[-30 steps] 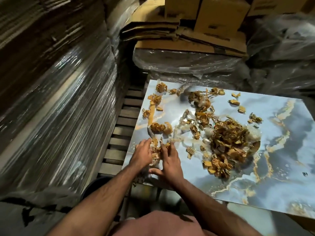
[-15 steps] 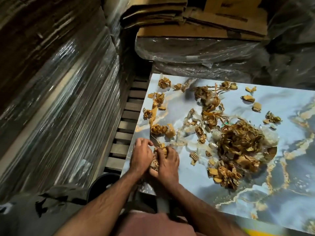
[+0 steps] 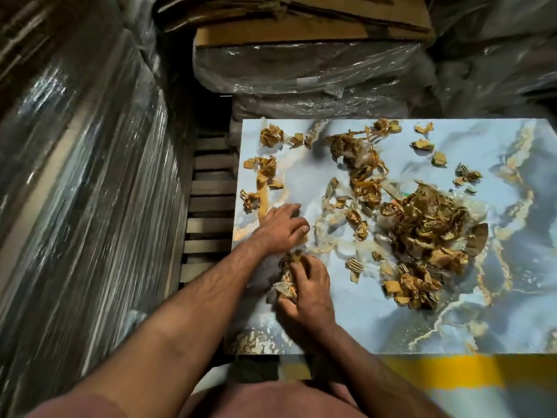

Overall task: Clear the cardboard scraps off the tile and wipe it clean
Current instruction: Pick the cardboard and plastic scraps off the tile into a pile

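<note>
A glossy blue-grey marbled tile with gold veins lies flat in front of me. Brown cardboard scraps and thin clear film are strewn over it, with a big heap right of centre and smaller bits toward the far left corner. My right hand curls around a small bundle of scraps near the tile's left edge. My left hand lies just beyond it, fingers spread over more scraps on the tile.
Shrink-wrapped stacks rise close on the left. Wooden pallet slats show in the gap beside the tile. Wrapped bundles topped with flattened cardboard boxes stand behind. A yellow surface borders the tile's near edge.
My left hand has left the bundle and reached farther up the tile onto other scraps. My right hand stays on the gathered bundle. The camera has tilted down and moved closer.
</note>
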